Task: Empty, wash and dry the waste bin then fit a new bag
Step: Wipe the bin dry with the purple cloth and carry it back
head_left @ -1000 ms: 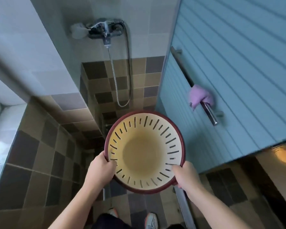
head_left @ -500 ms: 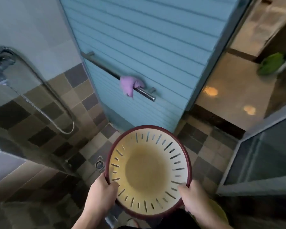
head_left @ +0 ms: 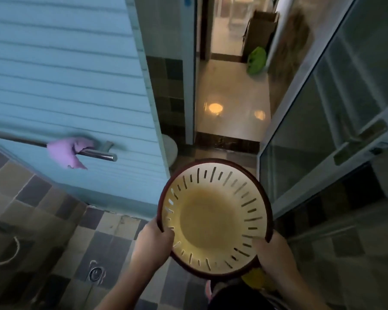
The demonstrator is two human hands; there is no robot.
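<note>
The waste bin (head_left: 215,220) is held up off the floor between both hands, its open mouth toward the camera, so the cream inside with its dark slots and the dark red rim show while the outer wall stays hidden. The left hand (head_left: 154,241) grips the rim at the lower left: its thumb hooks over the edge into the bin and the fingers (head_left: 143,247) curl round the outside, their tips out of sight behind the wall. The right hand (head_left: 276,253) grips the rim at the lower right the same way, thumb laid inside; its fingers are hidden behind the bin. Just under that hand a yellow patch (head_left: 255,279) peeks out, too cut off to identify.

Beyond the left fingers, well apart, a purple cloth (head_left: 67,151) hangs on a metal rail (head_left: 99,155) fixed to a blue slatted door (head_left: 65,74); both are smeared by motion blur. Below and left of them a floor drain (head_left: 96,273) sits in the tiled floor (head_left: 112,240). Past the bin's far rim a doorway opens onto a shiny floor, where a green bag (head_left: 257,61) lies far off, blurred. Beyond the right fingers stands a glass door (head_left: 323,130). The forearms are cut off by the bottom edge.
</note>
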